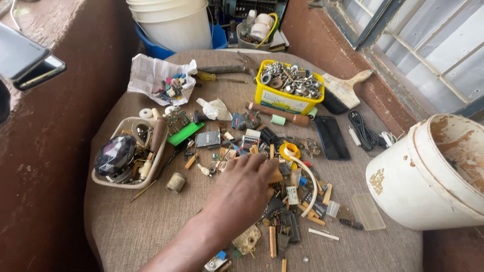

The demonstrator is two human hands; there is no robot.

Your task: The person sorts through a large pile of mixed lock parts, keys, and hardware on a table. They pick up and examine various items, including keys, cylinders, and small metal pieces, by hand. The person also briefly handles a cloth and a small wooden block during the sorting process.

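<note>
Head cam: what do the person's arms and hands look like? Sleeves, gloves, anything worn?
Only one arm shows, entering from the bottom edge. Which side it is cannot be told for sure. The hand is bare: no glove, and no ring visible on the fingers. The forearm is bare too, with no sleeve, watch or band in the visible stretch. The other hand is out of view.

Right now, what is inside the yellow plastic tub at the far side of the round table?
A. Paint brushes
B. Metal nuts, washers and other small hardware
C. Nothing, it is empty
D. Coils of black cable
B. The yellow tub is heaped with shiny metal washers, nuts and similar small parts; the paint brush and the black cable lie outside it, on the table.
</note>
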